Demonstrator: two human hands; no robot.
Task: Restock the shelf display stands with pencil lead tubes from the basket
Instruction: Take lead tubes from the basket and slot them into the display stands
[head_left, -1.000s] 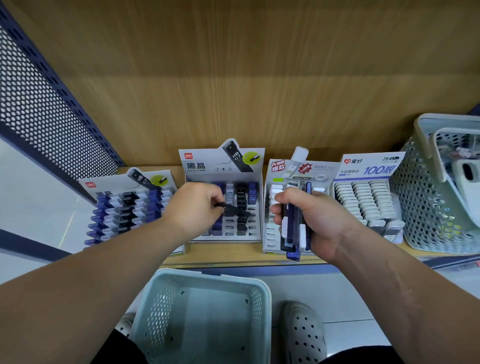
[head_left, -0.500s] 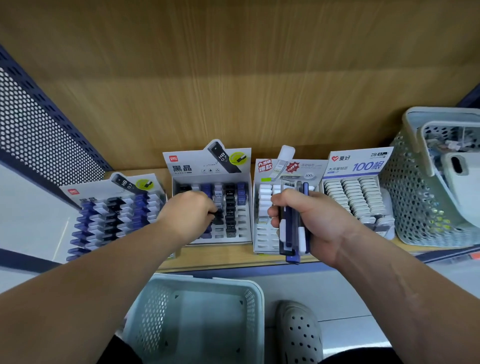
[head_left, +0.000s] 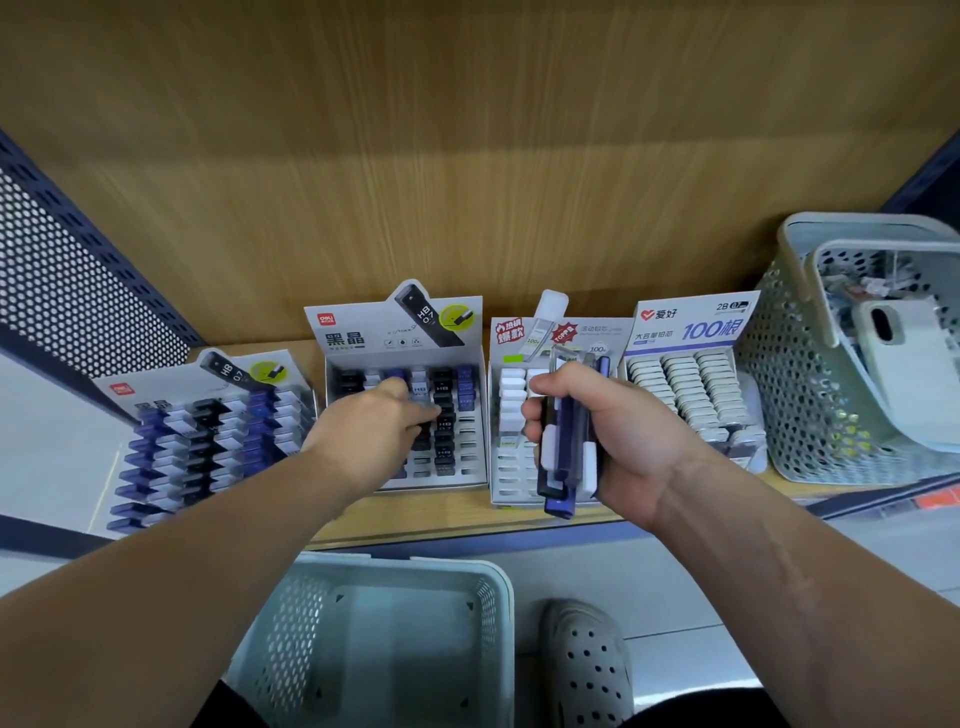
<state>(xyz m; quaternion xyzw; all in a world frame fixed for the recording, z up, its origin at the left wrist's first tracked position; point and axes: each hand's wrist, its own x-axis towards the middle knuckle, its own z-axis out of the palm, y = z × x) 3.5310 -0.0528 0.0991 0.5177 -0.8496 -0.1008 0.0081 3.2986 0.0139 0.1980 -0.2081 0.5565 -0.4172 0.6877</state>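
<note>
Pencil lead tubes (head_left: 565, 431): where is the stock at this moment?

A bundle of them, dark blue and clear with white caps, stands upright in the right hand (head_left: 618, 441), centre right of the frame. The fingers are wrapped round the bundle. It is in front of the white-tube stand (head_left: 511, 499).

What has changed in the last second?

One second ago the left hand (head_left: 371, 431) pinched a single black tube just above the slots of the middle display stand (head_left: 363, 338). That hand now sits lower in the stand, its fingertips at the black column (head_left: 442, 395). No loose tube shows apart from the row.

Does the left hand grip anything now?

Cannot tell. The back of the hand hides the fingertips, so they may be pinching the tube or only pressing on it.

What does this mean for the task?

As a judgement, one black tube is seated or nearly seated. Bare slots show in the lower rows of this stand, so restocking is incomplete. The next step calls for releasing the seated tube and drawing another from the bundle. The basket (head_left: 498, 613) stands at lower centre, below the shelf (head_left: 441, 522).
</note>
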